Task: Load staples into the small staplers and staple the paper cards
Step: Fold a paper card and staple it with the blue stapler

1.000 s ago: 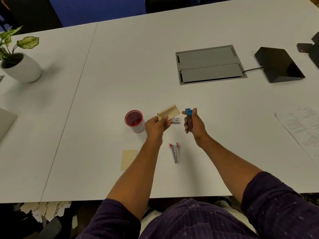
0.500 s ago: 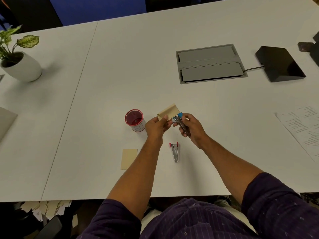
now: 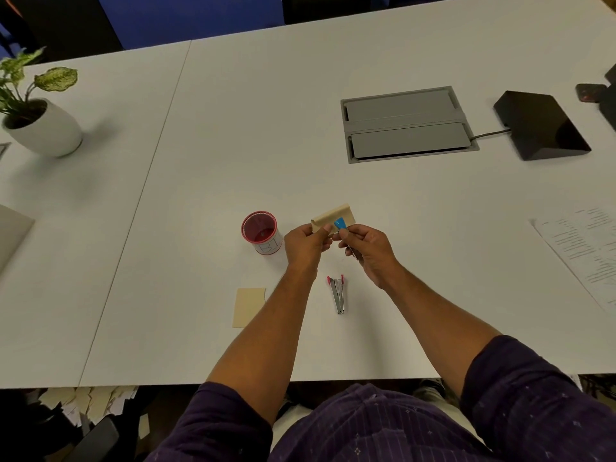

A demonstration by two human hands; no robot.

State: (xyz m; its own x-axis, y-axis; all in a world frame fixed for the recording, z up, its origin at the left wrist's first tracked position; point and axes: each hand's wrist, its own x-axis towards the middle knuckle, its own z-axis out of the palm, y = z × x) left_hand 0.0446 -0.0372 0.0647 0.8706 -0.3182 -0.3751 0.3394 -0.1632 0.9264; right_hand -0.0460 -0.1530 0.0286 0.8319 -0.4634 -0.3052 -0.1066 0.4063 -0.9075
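Right now I am holding the paper card (image 3: 334,216) pinched in my left hand (image 3: 305,243), while my right hand (image 3: 366,246), fingers closed around the blue stapler (image 3: 340,224), is bringing its tip onto the card's near edge, just right of my left fingers.

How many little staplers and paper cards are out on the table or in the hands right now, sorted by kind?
Small staplers: 2, the blue stapler in the right hand and the red stapler lying on the table.
Paper cards: 2, the held card in the left hand and the flat card on the table.
Total: 4
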